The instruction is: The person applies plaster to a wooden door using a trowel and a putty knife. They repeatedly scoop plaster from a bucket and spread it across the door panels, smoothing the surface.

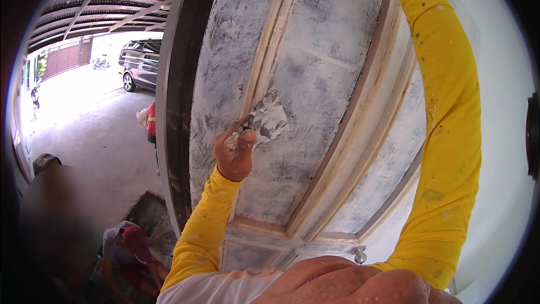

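Observation:
My left hand (233,152) is closed around a putty knife (270,118), thumb on top. Its wide blade is smeared with white and grey putty. The blade lies in front of a panelled door (332,39), near a vertical moulding; whether it touches the surface I cannot tell. Patchy white and grey coating covers the door panels, and the mouldings between them are beige. My right arm (447,118), in a paint-spotted yellow sleeve, stretches up along the right side past the top edge, so my right hand is out of sight.
A dark door frame (180,95) runs along the left. A round metal knob (359,255) is low down; a white wall (500,152) is at right. Outside, a person in a dark red cap (136,242) bends down, another wears red (151,119), and a car (139,63) stands farther off.

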